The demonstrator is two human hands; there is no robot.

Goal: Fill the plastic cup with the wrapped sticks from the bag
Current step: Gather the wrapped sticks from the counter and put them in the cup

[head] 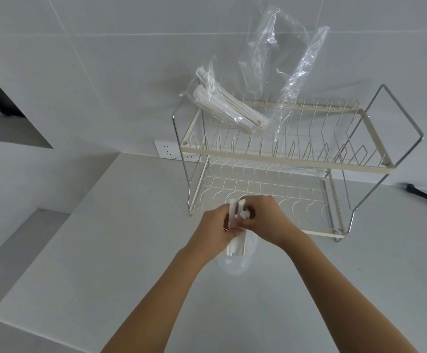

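Note:
A clear plastic cup [234,264] stands on the white counter in front of the dish rack, partly hidden by my hands. My left hand [213,229] and my right hand [264,220] both grip a bundle of white wrapped sticks [236,244] held upright, its lower ends inside the cup. A clear plastic bag [278,72] lies on the upper tier of the rack, leaning against the wall. More wrapped sticks [229,108] lie in its lower left corner.
The cream two-tier wire dish rack [286,159] stands behind the cup against the tiled wall. A wall socket [167,150] sits left of it. A black tool [426,198] lies at the far right. The counter edge drops off at the left.

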